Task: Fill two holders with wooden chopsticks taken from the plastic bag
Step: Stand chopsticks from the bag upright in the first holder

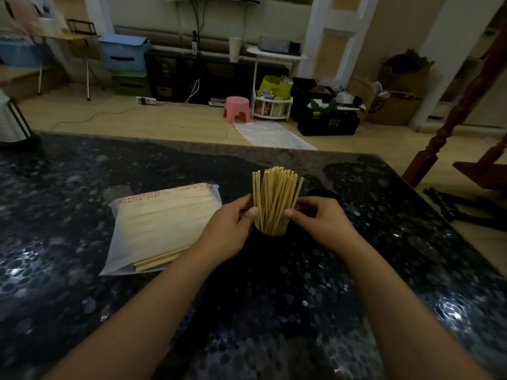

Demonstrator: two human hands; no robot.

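Both forearms reach in over the dark speckled table (82, 283), and the hands meet at the middle. The left hand (229, 231) curls round the left side of a bundle of wooden chopsticks (274, 198), thumb pressed against the sticks; the right hand (319, 223) curls round the right side, thumb tip on the bundle too. So both hands grip the chopsticks. The sticks stand upright, fanning slightly at the top, their lower ends down in a dark holder (271, 241) that barely shows against the tabletop. To the left, just beside the left hand, lies the plastic bag (153, 229), flat on the table, more chopsticks poking out of its near end. Just behind the right hand, a second dark holder (325, 193), only its rim showing. Far off on the floor, a pink stool (237, 108).
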